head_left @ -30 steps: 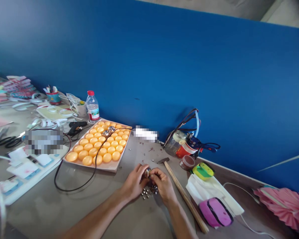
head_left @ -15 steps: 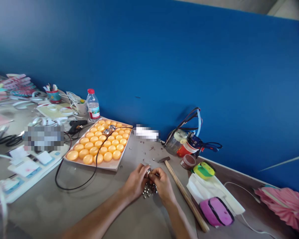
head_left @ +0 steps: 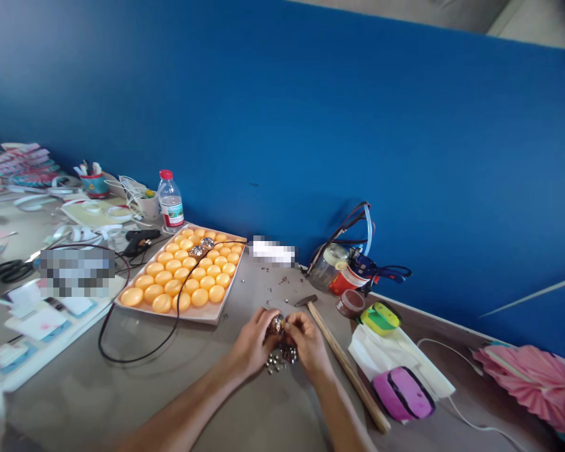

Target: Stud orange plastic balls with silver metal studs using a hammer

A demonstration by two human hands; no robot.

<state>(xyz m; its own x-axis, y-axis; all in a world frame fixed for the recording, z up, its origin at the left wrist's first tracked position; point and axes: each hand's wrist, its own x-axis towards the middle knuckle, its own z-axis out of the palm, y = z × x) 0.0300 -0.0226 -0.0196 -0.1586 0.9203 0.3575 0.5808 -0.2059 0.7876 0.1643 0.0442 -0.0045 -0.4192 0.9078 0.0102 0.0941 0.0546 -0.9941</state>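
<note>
My left hand (head_left: 253,342) is closed around a small ball (head_left: 277,324) whose surface is covered in shiny silver studs. At the ball's right side my right hand (head_left: 307,342) is pinched, fingertips together; whatever sits between them is too small to make out. Loose silver studs (head_left: 274,362) lie in a small heap on the table just below both hands. To the left, a shallow tray (head_left: 215,316) holds rows of orange balls (head_left: 200,297). Among them are two silver-studded balls (head_left: 197,251) near the tray's far side.
A hammer (head_left: 346,364) lies right of my right hand. Behind it stand a clear jar (head_left: 329,269) and a small brown tub (head_left: 351,304). Purple (head_left: 403,393) and green (head_left: 380,318) pouches lie farther right. A black cable (head_left: 172,336) crosses the tray. A bottle (head_left: 171,204) stands behind it.
The studded ball shows more between my hands, and my right fingertips have drawn slightly to its right side. The whole view has shifted a little.
</note>
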